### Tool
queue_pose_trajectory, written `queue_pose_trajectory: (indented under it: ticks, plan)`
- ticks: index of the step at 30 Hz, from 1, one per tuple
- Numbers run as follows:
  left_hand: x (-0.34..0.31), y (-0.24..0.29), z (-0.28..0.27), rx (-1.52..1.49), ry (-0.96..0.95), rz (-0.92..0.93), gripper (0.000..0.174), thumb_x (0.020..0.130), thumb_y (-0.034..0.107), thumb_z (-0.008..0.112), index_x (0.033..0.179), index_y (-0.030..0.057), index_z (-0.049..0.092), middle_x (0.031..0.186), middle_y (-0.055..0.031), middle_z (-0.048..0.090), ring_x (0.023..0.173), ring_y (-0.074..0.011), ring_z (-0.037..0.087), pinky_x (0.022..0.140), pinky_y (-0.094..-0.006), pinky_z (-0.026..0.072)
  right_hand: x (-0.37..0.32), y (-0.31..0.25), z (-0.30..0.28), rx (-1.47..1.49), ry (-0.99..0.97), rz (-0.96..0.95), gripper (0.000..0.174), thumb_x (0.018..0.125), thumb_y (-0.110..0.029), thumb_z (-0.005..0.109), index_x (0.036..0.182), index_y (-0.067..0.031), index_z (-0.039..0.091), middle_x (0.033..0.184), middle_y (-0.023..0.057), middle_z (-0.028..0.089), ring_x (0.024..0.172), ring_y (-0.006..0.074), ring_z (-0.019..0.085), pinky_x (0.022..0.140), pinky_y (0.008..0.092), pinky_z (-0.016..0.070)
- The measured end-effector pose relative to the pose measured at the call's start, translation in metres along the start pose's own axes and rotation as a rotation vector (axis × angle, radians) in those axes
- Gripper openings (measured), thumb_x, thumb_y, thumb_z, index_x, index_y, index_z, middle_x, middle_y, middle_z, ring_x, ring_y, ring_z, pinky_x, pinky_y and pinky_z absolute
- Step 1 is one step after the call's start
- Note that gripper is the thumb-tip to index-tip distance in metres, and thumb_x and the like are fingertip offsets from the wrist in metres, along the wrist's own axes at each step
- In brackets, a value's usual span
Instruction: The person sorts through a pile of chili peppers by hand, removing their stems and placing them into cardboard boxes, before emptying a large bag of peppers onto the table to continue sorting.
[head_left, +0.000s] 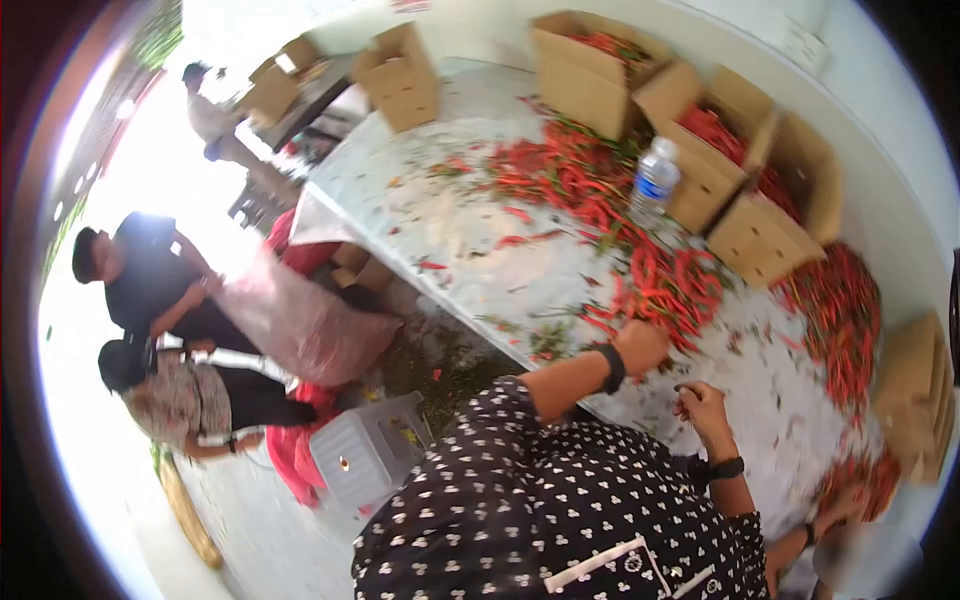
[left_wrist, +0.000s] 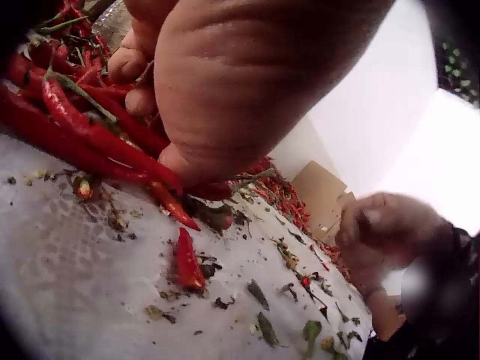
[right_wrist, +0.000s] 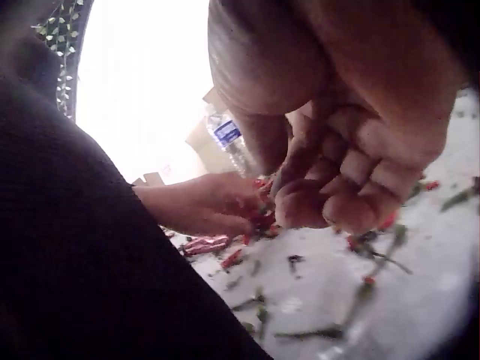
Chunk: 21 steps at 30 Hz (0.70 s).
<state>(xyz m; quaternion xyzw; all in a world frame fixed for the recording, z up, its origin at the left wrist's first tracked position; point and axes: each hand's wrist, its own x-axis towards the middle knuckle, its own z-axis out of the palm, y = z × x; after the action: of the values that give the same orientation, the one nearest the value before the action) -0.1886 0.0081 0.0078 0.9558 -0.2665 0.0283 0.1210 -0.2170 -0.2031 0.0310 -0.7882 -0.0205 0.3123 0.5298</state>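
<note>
At the desk's point(head_left: 440, 215) near edge, your left hand point(head_left: 640, 345) curls its fingers point(left_wrist: 129, 64) round red chillies point(left_wrist: 90, 135) in the heap. Your right hand point(head_left: 703, 408) hangs just beside, fingers curled, contents unclear. Seemingly mid-pick: pulling one free calls for a firm pinch.

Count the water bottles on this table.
1. The water bottle stands upright among the red chillies, just in front of the cardboard boxes; others could be hidden behind them.
</note>
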Motion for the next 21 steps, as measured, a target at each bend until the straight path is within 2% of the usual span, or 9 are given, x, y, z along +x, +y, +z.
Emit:
queue_pose_trajectory:
  ticks: [1,5,7,11,13,15,18,20,21]
  plan:
    - [0.002,-0.003,0.009,-0.017,0.045,0.02,0.024,0.064,0.017,0.06,0.079,-0.0009,0.057,0.074,-0.0153,0.059,0.063,-0.0271,0.061,0.05,-0.0384,0.0476,0.013,0.002,0.004,-0.028,-0.043,-0.033,0.022,0.087,-0.016,0.049,0.096,0.0022,0.057,0.073,0.007,0.059,0.058,0.0133,0.057,0.05,0.0248,0.0452]
    - [0.005,-0.005,0.004,-0.088,0.124,-0.194,0.02,0.065,0.015,0.058,0.077,-0.0014,0.058,0.077,-0.0166,0.06,0.066,-0.0296,0.061,0.053,-0.0404,0.0481,0.043,-0.01,0.015,0.135,-0.07,0.113,0.026,0.091,-0.019,0.043,0.108,-0.0018,0.052,0.084,0.0071,0.06,0.065,0.0142,0.059,0.053,0.0242,0.0449]
    - [0.007,-0.004,-0.005,-0.463,0.19,-0.392,0.015,0.065,0.013,0.056,0.07,-0.0007,0.061,0.074,-0.0206,0.061,0.069,-0.0346,0.061,0.06,-0.0402,0.0494,0.052,-0.021,0.022,0.361,0.013,-0.007,0.027,0.092,-0.021,0.042,0.112,-0.0041,0.05,0.087,0.0062,0.06,0.068,0.0144,0.059,0.053,0.0237,0.0445]
    - [0.007,0.008,-0.013,-0.645,0.218,-0.381,0.016,0.063,0.012,0.055,0.066,-0.0027,0.059,0.067,-0.0231,0.059,0.069,-0.0373,0.059,0.061,-0.0405,0.0483,0.076,-0.029,0.032,0.417,0.026,-0.198,0.024,0.093,-0.019,0.043,0.109,-0.0043,0.05,0.084,0.0042,0.06,0.065,0.0123,0.057,0.052,0.0221,0.0434]
    - [0.005,0.009,-0.017,-0.748,0.33,-0.327,0.014,0.062,0.011,0.053,0.065,-0.0024,0.059,0.066,-0.0228,0.058,0.066,-0.0375,0.059,0.059,-0.0415,0.0473,0.065,-0.047,0.027,0.366,-0.002,-0.166,0.023,0.092,-0.019,0.044,0.109,-0.0036,0.05,0.081,0.0037,0.059,0.063,0.0116,0.056,0.052,0.0223,0.0435]
    - [0.001,0.004,-0.019,-0.789,0.307,-0.32,0.016,0.062,0.012,0.054,0.067,-0.0026,0.058,0.065,-0.0213,0.058,0.063,-0.0372,0.058,0.058,-0.0415,0.0464,0.061,-0.052,0.024,0.324,-0.028,-0.13,0.022,0.092,-0.018,0.046,0.108,-0.0029,0.05,0.078,0.0032,0.059,0.061,0.011,0.055,0.051,0.0225,0.0436]
    - [-0.005,-0.001,-0.025,-0.938,0.439,-0.313,0.018,0.066,0.015,0.057,0.071,-0.0028,0.059,0.064,-0.0189,0.059,0.061,-0.0333,0.06,0.057,-0.0397,0.0469,0.058,-0.041,0.018,0.309,0.017,-0.157,0.02,0.089,-0.015,0.05,0.104,-0.0014,0.052,0.074,0.0025,0.058,0.058,0.0096,0.053,0.051,0.0228,0.0439]
    - [-0.011,0.0,-0.045,-1.209,0.312,-0.453,0.021,0.071,0.018,0.059,0.075,-0.0024,0.06,0.064,-0.0157,0.06,0.06,-0.0266,0.061,0.056,-0.0371,0.0472,0.059,-0.033,0.018,0.228,0.05,-0.204,0.016,0.087,-0.012,0.053,0.098,-0.0007,0.055,0.074,0.0024,0.057,0.058,0.0087,0.052,0.05,0.0229,0.044]
    - [-0.009,0.0,-0.039,-1.209,0.31,-0.446,0.021,0.071,0.018,0.059,0.075,-0.0024,0.06,0.064,-0.0157,0.06,0.06,-0.0266,0.061,0.056,-0.0371,0.0472,0.057,-0.034,0.019,0.229,0.056,-0.206,0.016,0.087,-0.012,0.053,0.098,-0.0007,0.055,0.074,0.0024,0.057,0.058,0.0087,0.052,0.05,0.0229,0.044]
